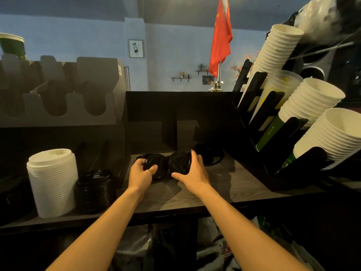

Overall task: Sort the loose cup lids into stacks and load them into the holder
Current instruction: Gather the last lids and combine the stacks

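Observation:
Two small stacks of black cup lids lie side by side on the wooden counter (pixel 224 192). My left hand (pixel 139 174) grips the left black lid stack (pixel 156 163), thumb over its front. My right hand (pixel 192 171) grips the right black lid stack (pixel 178 162), fingers curled over its far edge. More black lids (pixel 209 153) lie behind it in shadow. A tall white lid stack (pixel 51 182) and a shorter black lid stack (pixel 95 190) stand at the left. The dark lid holder (pixel 64 106) with curved slots sits above them.
A black cup rack (pixel 273 133) at the right holds slanted stacks of white paper cups (pixel 312 98). A black partition (pixel 175 106) walls off the counter's back. Plastic bags (pixel 136 249) lie below the counter edge. A red flag (pixel 220 36) stands behind.

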